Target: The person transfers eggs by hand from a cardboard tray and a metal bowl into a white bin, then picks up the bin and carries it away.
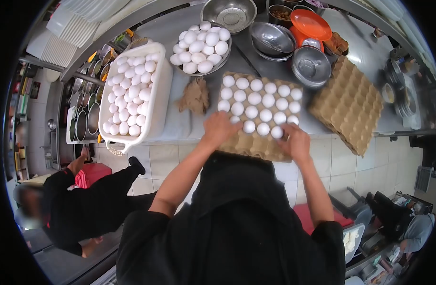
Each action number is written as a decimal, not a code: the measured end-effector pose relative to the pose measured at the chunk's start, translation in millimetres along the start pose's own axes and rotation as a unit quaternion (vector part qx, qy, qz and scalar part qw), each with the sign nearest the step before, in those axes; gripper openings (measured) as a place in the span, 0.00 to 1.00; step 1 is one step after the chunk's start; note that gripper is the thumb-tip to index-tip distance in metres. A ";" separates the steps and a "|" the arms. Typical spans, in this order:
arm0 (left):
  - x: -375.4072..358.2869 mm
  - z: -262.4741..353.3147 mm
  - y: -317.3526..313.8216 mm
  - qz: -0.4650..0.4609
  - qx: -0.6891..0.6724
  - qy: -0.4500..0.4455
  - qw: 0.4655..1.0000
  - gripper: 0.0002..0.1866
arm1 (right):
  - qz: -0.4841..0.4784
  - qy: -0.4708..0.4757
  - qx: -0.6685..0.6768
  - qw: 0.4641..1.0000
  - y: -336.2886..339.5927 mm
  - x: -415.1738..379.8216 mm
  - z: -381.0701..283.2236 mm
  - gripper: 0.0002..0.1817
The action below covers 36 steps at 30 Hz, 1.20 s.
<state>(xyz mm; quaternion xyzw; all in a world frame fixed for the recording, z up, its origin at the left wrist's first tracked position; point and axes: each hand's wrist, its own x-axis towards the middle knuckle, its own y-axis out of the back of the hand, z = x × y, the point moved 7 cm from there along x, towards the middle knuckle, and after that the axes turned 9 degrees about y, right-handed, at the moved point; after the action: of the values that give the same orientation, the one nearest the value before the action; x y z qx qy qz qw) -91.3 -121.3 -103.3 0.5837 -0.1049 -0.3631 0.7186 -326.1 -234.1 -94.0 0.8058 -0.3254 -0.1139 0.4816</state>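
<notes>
A brown egg tray (251, 145) lies at the table's front edge, with white eggs (251, 111) filling its back and middle rows; the front cups hold none. My left hand (219, 129) is at the tray's left side, its fingers curled around an egg at the end of the front filled row. At the opposite end of that row my right hand (296, 141) has its fingers bent in against an egg, which they partly hide. Crumpled brown paper (194, 96) lies left of the tray.
A white plastic tub (160, 90) heaped with eggs stands left, near a metal bowl (225, 62) of eggs. Stacked empty egg trays (348, 102) overhang the edge at right. Steel bowls (311, 66) and an orange plate (311, 25) sit behind. Another person (89, 199) is at lower left.
</notes>
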 end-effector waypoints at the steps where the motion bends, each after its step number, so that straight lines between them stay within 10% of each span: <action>1: 0.3 1.7 0.6 -0.014 0.002 0.003 1.000 0.31 | -0.003 -0.003 0.014 1.000 -0.6 1.0 2.1 0.21; 6: 19.9 -25.0 -15.0 -0.183 -0.190 0.016 0.964 0.30 | 0.027 -0.033 0.191 0.981 3.8 -0.3 17.6 0.19; 8: 13.8 -36.2 -16.0 -0.290 -0.456 0.042 0.840 0.23 | 0.045 -0.079 0.369 0.925 0.3 -6.7 37.9 0.19; 10: 3.2 -40.3 -13.1 -0.339 -0.717 0.076 0.605 0.21 | 0.025 -0.154 0.582 0.798 -1.3 -14.5 38.8 0.22; 13: -7.2 -26.3 6.5 -0.382 -0.728 0.047 0.567 0.20 | 0.043 -0.115 0.769 0.627 8.7 -10.7 25.3 0.22; 17: -6.6 -9.9 5.0 -0.377 -0.597 0.029 0.707 0.15 | 0.010 -0.170 0.674 0.719 5.4 2.4 15.6 0.17; 20: -10.4 19.1 6.3 -0.028 -0.252 -0.330 0.909 0.13 | 0.024 0.097 0.265 0.959 -5.4 18.2 -1.8 0.15; 21: -24.3 32.1 15.7 -0.018 -0.118 -0.281 0.952 0.12 | -0.047 0.005 0.161 0.986 1.4 18.3 -20.7 0.19; 28: -27.4 55.1 -36.7 0.076 0.118 -0.314 0.939 0.17 | -0.082 0.008 -0.203 0.976 -33.3 24.7 -56.1 0.28; 36: -27.8 16.8 42.2 -0.050 -0.093 -0.247 0.963 0.27 | -0.073 -0.049 -0.029 0.996 -9.6 38.9 -58.9 0.25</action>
<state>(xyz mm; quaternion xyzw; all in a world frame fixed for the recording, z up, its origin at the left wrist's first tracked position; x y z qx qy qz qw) -103.9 -113.8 -52.2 0.4111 -0.2151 -0.5397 0.7024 -263.2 -214.3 -67.0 0.8068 -0.2852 -0.1975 0.4783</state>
